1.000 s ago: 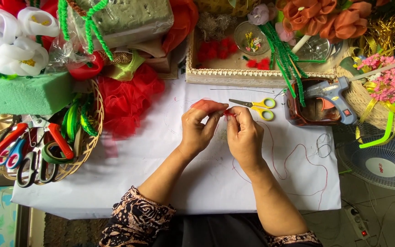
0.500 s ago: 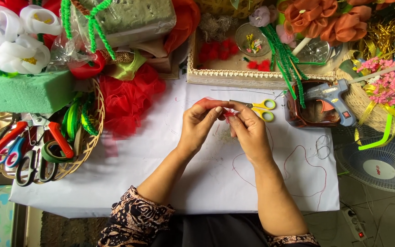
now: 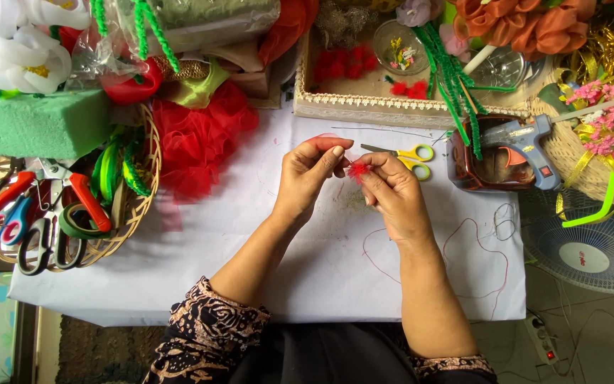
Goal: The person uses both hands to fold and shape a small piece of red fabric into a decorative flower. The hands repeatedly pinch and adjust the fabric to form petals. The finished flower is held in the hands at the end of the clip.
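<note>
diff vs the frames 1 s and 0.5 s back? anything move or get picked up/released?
Little changed. The left hand and right hand stay together above the white table cover, fingertips pinching the small red fluffy piece; it now shows more plainly between them. Nothing released. The yellow scissors, glue gun and basket have not moved.

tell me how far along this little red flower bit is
Looks early to midway. Done: red pieces of like colour sit in the lace-edged tray. In hand: the left hand and right hand pinch one small red fuzzy tuft between their fingertips. Left, by the look of it: the glue gun sits unused in its brown holder, and the yellow scissors and red thread lie loose on the white sheet.
</note>
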